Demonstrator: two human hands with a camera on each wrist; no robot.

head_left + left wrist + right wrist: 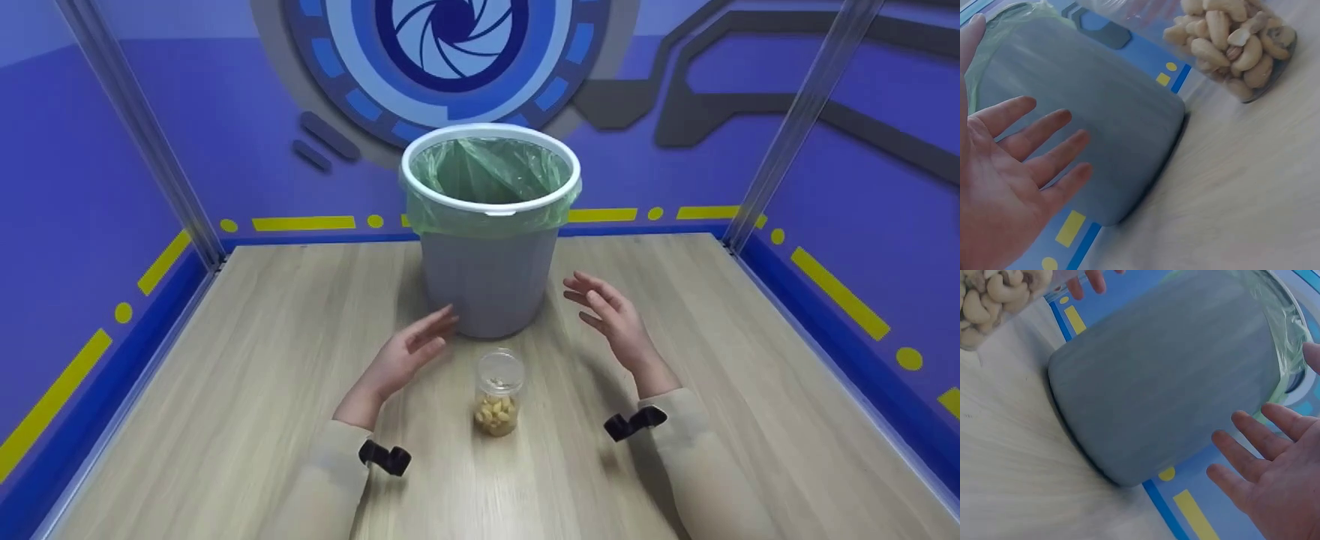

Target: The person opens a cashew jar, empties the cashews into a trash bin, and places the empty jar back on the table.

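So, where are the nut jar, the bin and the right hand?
Nut jar (496,409), head view: clear side wall.
Bin (487,270), head view: grey outer wall.
Right hand (1285,477), right wrist view: palm.

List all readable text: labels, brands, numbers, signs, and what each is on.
No readable text: none seen on the jar of nuts or bin; the back wall shows only graphic shapes.
Tiny dark mark on the tabletop, right wrist view: too small to read.
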